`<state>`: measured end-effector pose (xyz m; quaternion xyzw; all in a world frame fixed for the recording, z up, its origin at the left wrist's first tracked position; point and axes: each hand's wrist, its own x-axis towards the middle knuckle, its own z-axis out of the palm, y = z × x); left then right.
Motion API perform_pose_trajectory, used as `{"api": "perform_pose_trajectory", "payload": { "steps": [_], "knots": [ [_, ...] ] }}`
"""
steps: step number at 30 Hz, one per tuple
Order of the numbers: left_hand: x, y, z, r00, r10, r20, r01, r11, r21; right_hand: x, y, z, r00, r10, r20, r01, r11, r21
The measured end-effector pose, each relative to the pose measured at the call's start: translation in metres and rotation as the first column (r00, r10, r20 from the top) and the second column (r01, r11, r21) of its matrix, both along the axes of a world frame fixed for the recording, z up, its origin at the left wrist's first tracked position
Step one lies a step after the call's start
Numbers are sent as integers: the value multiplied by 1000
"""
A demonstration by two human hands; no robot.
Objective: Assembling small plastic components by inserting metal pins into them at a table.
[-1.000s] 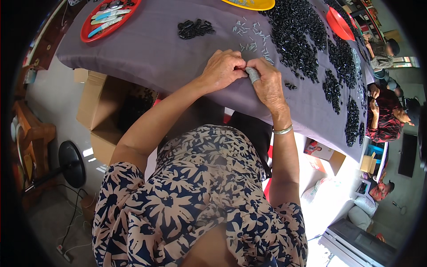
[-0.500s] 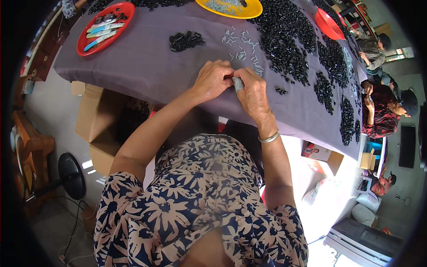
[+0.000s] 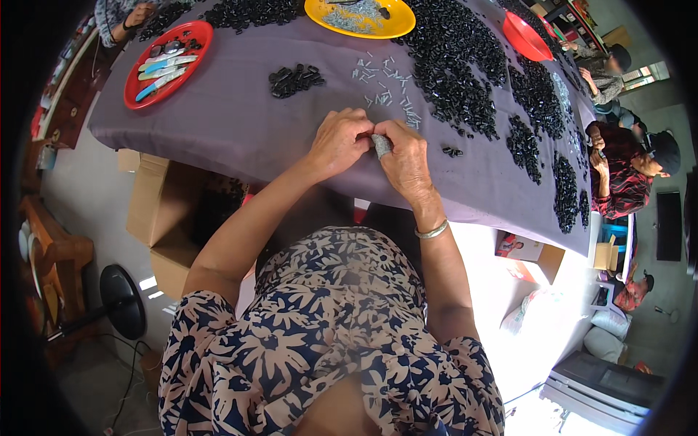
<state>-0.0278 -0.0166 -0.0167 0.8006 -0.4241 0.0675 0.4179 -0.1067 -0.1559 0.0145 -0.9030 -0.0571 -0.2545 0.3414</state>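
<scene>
Near the table's front edge my left hand (image 3: 339, 141) and my right hand (image 3: 406, 157) meet, fingertips pinched together. Whatever lies between them is hidden by the fingers. A grey wrap (image 3: 381, 144) covers a finger or thumb of my right hand, and a silver bangle (image 3: 432, 230) circles that wrist. Just beyond the hands, small clear pins or slivers (image 3: 384, 97) lie scattered on the purple-grey cloth (image 3: 233, 94). To their left sits a small heap of black cylindrical pieces (image 3: 296, 81). A few similar black pieces (image 3: 452, 152) rest right of my right hand.
Large spreads of black pieces (image 3: 454, 65) cover the table's right side. A red tray (image 3: 206, 36) holds blue-and-white handled tools at left; a yellow plate (image 3: 402, 26) of clear pieces and a red bowl (image 3: 525, 38) stand farther back. Another person's hand (image 3: 139, 14) is at far left; co-workers sit right.
The view has shifted slightly. Both hands stay pinched together, with their fingers slightly re-angled. Another person's hand and sleeve now show more at the far left corner.
</scene>
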Motion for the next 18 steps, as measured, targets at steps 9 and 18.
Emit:
{"api": "perform_pose_trajectory", "payload": {
  "steps": [9,18],
  "knots": [
    [1,0,-1,999,6,-32,-6,1000,-1,-5,-11,-9,998,22,-65,-7,974,225],
    [0,3,3,997,-54,-46,54,998,-21,4,-130,13,939,-327,-101,330,944,6]
  ]
}}
